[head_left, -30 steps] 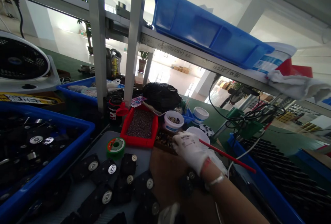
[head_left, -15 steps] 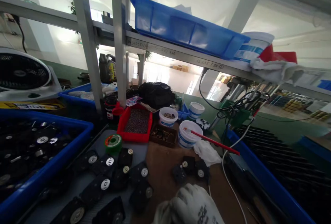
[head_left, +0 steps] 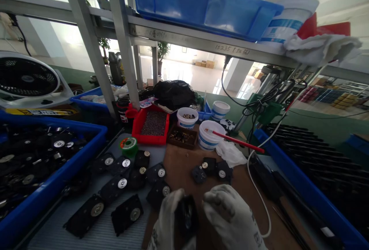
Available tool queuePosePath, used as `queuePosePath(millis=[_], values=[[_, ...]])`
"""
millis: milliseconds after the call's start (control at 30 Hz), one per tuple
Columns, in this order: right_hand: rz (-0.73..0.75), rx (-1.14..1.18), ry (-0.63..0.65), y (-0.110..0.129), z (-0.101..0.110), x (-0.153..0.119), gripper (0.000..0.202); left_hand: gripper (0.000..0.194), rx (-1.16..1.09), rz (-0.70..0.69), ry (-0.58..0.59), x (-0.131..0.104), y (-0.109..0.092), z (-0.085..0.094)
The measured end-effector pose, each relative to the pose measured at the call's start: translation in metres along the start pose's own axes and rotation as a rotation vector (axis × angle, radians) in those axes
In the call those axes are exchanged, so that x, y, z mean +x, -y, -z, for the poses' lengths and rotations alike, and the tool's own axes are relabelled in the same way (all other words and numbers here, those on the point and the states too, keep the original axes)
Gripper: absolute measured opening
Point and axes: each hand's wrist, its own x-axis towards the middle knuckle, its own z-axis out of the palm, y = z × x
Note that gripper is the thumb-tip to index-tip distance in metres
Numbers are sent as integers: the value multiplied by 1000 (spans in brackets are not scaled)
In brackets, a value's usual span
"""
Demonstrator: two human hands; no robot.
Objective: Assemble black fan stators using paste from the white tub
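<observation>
Holding a black fan frame (head_left: 186,215) upright at the bottom centre of the frame, the left hand (head_left: 168,223) grips it while the right hand (head_left: 232,219), fingertips pinched, seems about to fit something small, calling for careful alignment.

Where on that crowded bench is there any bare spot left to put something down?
One bare strip of brown mat lies between the row of black parts and the three parts by the white cloth. Another lies right of the right hand, inside the white cable. The grey mat has little room, and the tubs behind are packed close.
</observation>
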Motion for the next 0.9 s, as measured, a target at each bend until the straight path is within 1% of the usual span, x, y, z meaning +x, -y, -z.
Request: queuePosePath(millis=[33, 100, 200, 267, 400, 533, 700, 800, 900], values=[[-58, 40, -15, 0, -4, -6, 10, 70, 5, 14, -19, 1, -2, 2], [-104, 59, -35, 1, -13, -16, 10, 61, 5, 6, -62, 5, -6, 6], [-91, -5, -79, 2, -25, -24, 9, 53, -38, -63, -127, 11, -14, 7], [-72, -45, -83, 1, -28, -25, 9, 51, -65, -100, -165, 13, -17, 5], [-35, -134, -57, 2, -29, -22, 10, 53, -90, -168, -203, 12, -17, 0], [-17, -205, -43, 3, -29, -19, 13, 53, -65, -214, -202, 8, -12, -4], [72, -263, -12, 1, -27, -17, 13, 50, -57, -224, -209, 6, -9, -4], [130, -282, 8, 1, -26, -17, 9, 48, -47, -207, -215, 6, -10, -3], [148, -284, 23, 5, -25, -17, 15, 44, -65, -177, -218, 8, -13, 0]])
